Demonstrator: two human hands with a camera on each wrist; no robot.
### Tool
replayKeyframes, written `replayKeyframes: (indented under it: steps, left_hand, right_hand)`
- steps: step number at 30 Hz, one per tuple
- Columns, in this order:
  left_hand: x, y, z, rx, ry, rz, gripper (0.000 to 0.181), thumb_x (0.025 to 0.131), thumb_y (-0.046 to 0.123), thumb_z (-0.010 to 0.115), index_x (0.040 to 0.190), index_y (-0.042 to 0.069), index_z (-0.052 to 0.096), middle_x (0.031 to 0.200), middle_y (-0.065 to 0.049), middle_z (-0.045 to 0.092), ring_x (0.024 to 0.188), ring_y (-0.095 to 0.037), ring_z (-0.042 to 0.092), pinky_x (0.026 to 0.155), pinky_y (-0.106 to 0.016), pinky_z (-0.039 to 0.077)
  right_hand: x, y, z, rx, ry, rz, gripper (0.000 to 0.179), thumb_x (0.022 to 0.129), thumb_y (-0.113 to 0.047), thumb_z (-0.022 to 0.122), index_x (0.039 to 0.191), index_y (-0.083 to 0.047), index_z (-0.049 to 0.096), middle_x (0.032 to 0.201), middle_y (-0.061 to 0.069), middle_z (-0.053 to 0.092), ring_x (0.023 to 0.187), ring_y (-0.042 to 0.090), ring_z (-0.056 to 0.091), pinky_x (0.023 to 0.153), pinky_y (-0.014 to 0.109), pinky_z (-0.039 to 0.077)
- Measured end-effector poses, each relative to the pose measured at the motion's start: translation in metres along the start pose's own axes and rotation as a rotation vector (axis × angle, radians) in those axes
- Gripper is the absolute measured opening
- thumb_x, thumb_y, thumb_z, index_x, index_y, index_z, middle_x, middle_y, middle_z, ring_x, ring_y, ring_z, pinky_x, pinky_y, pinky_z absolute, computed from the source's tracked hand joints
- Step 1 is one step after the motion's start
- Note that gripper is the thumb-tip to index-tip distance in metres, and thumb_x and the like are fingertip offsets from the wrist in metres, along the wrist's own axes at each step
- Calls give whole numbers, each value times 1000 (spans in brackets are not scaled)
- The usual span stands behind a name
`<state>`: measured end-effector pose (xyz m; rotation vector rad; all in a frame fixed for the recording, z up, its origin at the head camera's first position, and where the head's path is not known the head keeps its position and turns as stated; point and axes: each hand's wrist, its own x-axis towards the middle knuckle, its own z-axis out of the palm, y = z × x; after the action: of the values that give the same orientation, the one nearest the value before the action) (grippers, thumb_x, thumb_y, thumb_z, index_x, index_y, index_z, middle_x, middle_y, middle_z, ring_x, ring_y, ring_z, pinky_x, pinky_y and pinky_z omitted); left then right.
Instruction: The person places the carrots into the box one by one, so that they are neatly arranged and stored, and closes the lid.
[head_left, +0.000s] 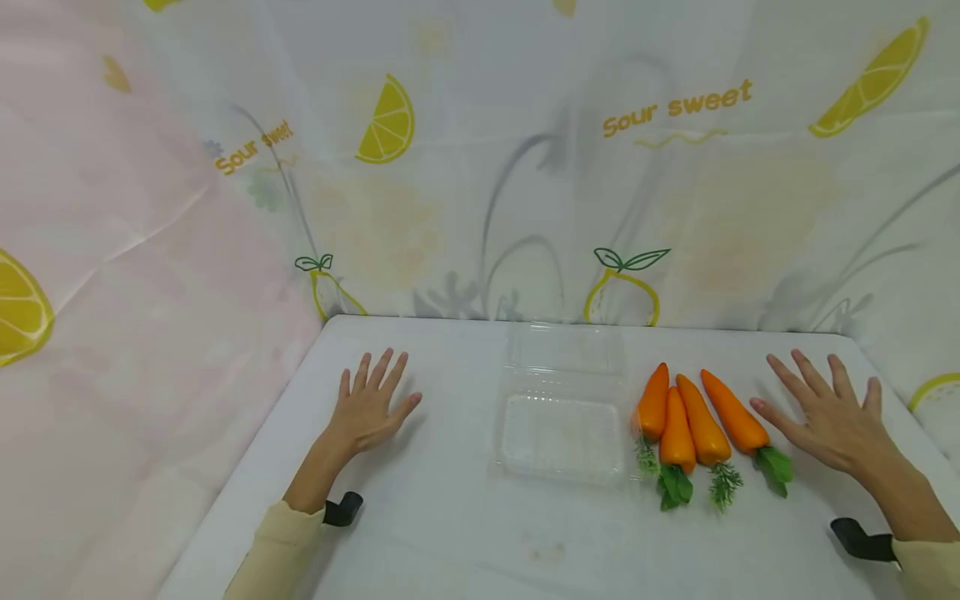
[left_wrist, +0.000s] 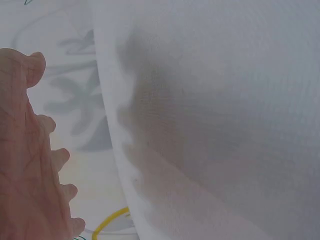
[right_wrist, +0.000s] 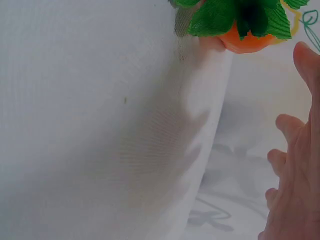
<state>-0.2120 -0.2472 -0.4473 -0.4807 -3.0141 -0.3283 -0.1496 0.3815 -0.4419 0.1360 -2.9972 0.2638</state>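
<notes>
My left hand [head_left: 369, 411] is spread palm-down over the left side of the white table, fingers straight and holding nothing. On the right, my right hand [head_left: 834, 418] is spread the same way, just right of several orange carrots with green tops. Closest to its thumb lies the rightmost carrot [head_left: 735, 412], whose leafy top [right_wrist: 245, 17] shows in the right wrist view. Left of the carrots, a clear plastic box [head_left: 562, 437] lies with its lid [head_left: 566, 348] folded back toward the far edge. The leftmost carrot [head_left: 654, 403] lies against or very near the box's right rim.
The white table [head_left: 435, 533] ends at a far edge against a hanging cloth [head_left: 480, 167] printed with lemons and lettering. More cloth [head_left: 112, 417] hangs along the left side. A dark wrist mount [head_left: 862, 542] juts out below each hand.
</notes>
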Motion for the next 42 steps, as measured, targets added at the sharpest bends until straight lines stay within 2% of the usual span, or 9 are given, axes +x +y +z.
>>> replayKeyframes:
  steps: [7, 15, 20, 23, 27, 30, 37, 42]
  left_hand:
    - [0, 7, -4, 7, -31, -4, 78, 99, 62, 37, 159, 16, 17, 163, -14, 13, 147, -44, 1, 111, -67, 0]
    - [-2, 12, -1, 17, -15, 36, 76, 99, 59, 41, 158, 15, 23, 161, -16, 20, 145, -47, 9, 111, -67, 8]
    - [-3, 17, -2, 8, -15, 47, 77, 99, 60, 41, 158, 14, 22, 161, -17, 21, 145, -48, 9, 112, -64, 12]
    - [-4, 22, -4, -10, -14, 54, 79, 98, 60, 43, 158, 13, 23, 160, -19, 22, 145, -48, 10, 112, -63, 15]
    - [-5, 28, -5, -28, -18, 62, 81, 97, 61, 44, 158, 13, 23, 160, -19, 23, 145, -48, 13, 114, -60, 16]
    - [-5, 33, -6, -40, -24, 74, 82, 96, 62, 45, 158, 13, 23, 159, -18, 24, 145, -46, 15, 115, -56, 15]
    - [-7, 46, -7, -109, -41, 123, 84, 95, 65, 46, 158, 16, 23, 159, -15, 27, 146, -39, 19, 117, -49, 15]
    - [-8, 54, -3, -225, -41, 114, 84, 92, 70, 47, 159, 27, 22, 160, -6, 27, 147, -33, 19, 113, -55, 23]
  right_hand:
    - [-2, -1, -1, 14, -5, -4, 88, 96, -57, 51, 160, -19, 4, 159, 29, 7, 139, 57, -11, 95, 78, -17]
    - [-4, 0, 1, 14, -8, 1, 87, 97, -56, 49, 159, -16, 5, 157, 31, 8, 139, 59, -10, 95, 78, -17]
    - [-4, 1, 1, 33, 0, -10, 85, 97, -55, 50, 159, -16, 8, 157, 31, 11, 139, 58, -8, 96, 77, -18]
    - [-4, 1, 0, 45, 9, -17, 83, 97, -54, 51, 159, -16, 11, 154, 32, 18, 139, 58, 0, 97, 77, -17]
    - [-3, 1, 0, 50, 13, -25, 82, 97, -53, 52, 158, -13, 17, 147, 34, 31, 130, 58, 18, 100, 77, -12]
    - [-3, -1, 1, 51, 18, -27, 80, 96, -54, 53, 156, -10, 23, 141, 35, 37, 123, 57, 25, 101, 78, -6]
    - [-3, -7, -1, 95, 0, -24, 77, 96, -54, 55, 152, -7, 32, 136, 37, 42, 117, 60, 29, 94, 81, 9]
    - [-4, -10, -2, 117, -15, -23, 76, 96, -53, 56, 151, -7, 34, 134, 39, 44, 114, 60, 32, 91, 80, 14]
